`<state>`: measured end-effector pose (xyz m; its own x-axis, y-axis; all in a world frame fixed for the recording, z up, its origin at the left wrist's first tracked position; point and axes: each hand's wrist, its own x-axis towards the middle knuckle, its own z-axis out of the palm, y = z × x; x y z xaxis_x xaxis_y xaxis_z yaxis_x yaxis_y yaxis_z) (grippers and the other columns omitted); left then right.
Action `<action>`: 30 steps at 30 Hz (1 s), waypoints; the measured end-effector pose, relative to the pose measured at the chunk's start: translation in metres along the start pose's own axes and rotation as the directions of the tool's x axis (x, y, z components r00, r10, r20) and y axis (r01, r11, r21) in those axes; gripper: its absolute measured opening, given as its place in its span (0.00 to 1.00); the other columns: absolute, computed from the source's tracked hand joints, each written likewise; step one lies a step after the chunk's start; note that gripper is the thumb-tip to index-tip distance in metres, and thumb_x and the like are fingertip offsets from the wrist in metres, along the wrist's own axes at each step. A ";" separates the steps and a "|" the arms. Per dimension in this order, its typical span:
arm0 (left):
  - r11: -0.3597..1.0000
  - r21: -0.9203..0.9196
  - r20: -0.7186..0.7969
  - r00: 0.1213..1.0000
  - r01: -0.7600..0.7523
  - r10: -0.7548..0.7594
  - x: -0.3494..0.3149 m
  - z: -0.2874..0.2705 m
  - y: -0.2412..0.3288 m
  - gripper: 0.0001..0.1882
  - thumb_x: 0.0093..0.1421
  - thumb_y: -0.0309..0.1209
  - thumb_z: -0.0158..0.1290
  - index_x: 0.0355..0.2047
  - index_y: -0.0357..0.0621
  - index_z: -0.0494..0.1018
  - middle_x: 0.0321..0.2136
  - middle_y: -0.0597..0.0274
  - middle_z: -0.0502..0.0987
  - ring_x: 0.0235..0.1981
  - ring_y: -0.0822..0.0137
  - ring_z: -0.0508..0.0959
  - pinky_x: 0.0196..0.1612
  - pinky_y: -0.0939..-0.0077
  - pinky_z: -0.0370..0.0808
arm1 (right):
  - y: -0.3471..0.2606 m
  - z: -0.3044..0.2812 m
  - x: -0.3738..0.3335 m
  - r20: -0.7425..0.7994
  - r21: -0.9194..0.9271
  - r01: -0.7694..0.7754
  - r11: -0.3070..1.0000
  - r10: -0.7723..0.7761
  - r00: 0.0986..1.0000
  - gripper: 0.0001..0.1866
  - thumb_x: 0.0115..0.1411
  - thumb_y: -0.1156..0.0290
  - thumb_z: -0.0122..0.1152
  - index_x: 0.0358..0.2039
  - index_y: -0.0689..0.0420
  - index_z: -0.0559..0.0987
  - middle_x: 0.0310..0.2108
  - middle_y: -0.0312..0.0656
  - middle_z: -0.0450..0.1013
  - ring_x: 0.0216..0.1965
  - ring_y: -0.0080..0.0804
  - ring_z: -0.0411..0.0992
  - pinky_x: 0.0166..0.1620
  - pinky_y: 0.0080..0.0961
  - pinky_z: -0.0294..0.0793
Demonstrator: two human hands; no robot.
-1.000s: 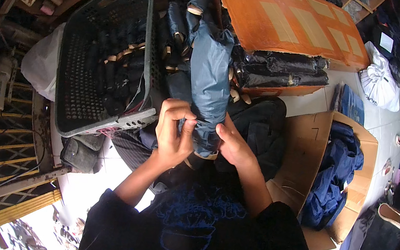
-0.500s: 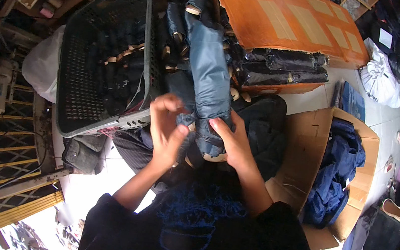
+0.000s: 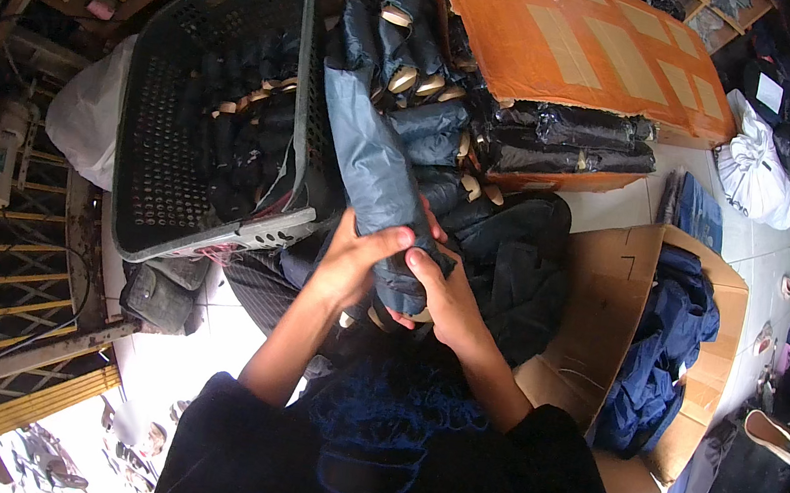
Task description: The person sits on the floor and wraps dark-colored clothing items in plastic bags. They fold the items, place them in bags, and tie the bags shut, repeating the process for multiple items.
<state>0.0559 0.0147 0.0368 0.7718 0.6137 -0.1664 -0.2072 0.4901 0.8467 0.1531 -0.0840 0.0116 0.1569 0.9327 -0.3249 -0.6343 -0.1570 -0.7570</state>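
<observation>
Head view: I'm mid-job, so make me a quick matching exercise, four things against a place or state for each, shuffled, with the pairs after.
Things:
1. Grey-blue roll
2. Navy cloth
3. Orange carton
4. Dark basket

Places or states:
A. Inside the open cardboard box
B. Perforated, with dark rolls inside
C. Held by left hand and right hand
D. Patched with tan tape

Pairs: 1-C, 2-A, 3-D, 4-B.

No wording or number can be read here: the white label (image 3: pixel 769 92) on the dark bundle (image 3: pixel 748 82) at the upper right is too small to make out, the open cardboard box (image 3: pixel 585 316) bears thin, dark, corner-shaped marks (image 3: pixel 626 265) on its left side, and the black shirt (image 3: pixel 236 465) shows a blue line print (image 3: pixel 378 414) without legible letters
</observation>
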 end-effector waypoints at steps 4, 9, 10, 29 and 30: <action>0.998 -0.068 -0.017 1.000 0.007 -0.008 -0.009 0.007 -0.008 0.25 0.54 0.36 0.56 0.47 0.31 0.66 0.39 0.47 0.77 0.44 0.57 0.76 0.48 0.64 0.73 | -0.010 0.006 -0.006 -0.025 0.030 -0.046 0.998 0.046 0.999 0.24 0.62 0.63 0.55 0.57 0.58 0.66 0.21 0.39 0.71 0.14 0.24 0.69 0.16 0.20 0.66; 0.980 -0.175 0.049 0.993 -0.099 0.109 -0.006 -0.014 -0.012 0.39 0.55 0.56 0.55 0.51 0.30 0.62 0.46 0.41 0.72 0.48 0.53 0.75 0.50 0.60 0.74 | -0.028 0.005 -0.003 0.127 -0.163 -0.076 0.984 0.097 0.987 0.18 0.61 0.63 0.58 0.45 0.63 0.73 0.19 0.39 0.72 0.14 0.23 0.70 0.14 0.19 0.66; 0.968 -0.173 0.016 0.982 -0.182 0.187 0.000 -0.012 -0.008 0.37 0.56 0.52 0.55 0.51 0.31 0.61 0.45 0.40 0.73 0.46 0.53 0.76 0.47 0.61 0.76 | -0.029 0.007 -0.003 0.122 -0.175 -0.074 0.982 0.096 0.988 0.18 0.60 0.63 0.59 0.43 0.63 0.73 0.19 0.39 0.72 0.14 0.23 0.70 0.15 0.19 0.67; 0.981 -0.066 -0.041 0.982 -0.185 0.183 -0.001 0.012 0.001 0.16 0.57 0.32 0.55 0.40 0.30 0.71 0.34 0.50 0.78 0.43 0.56 0.78 0.47 0.63 0.75 | -0.033 -0.005 -0.010 0.103 -0.065 -0.104 0.992 0.110 0.989 0.20 0.60 0.63 0.59 0.45 0.65 0.72 0.29 0.41 0.73 0.20 0.25 0.73 0.19 0.19 0.72; 0.984 -0.042 -0.039 0.984 -0.175 0.174 0.000 0.013 0.002 0.16 0.57 0.32 0.56 0.40 0.31 0.71 0.33 0.51 0.78 0.42 0.57 0.79 0.46 0.64 0.75 | -0.029 -0.007 -0.010 0.068 -0.084 -0.113 0.990 0.119 0.991 0.20 0.60 0.62 0.58 0.45 0.66 0.72 0.29 0.40 0.73 0.21 0.24 0.73 0.19 0.19 0.73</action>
<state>0.0633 0.0073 0.0451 0.7001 0.7131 -0.0364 -0.3641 0.4004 0.8409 0.1754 -0.0913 0.0325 0.0287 0.9272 -0.3736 -0.5819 -0.2884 -0.7604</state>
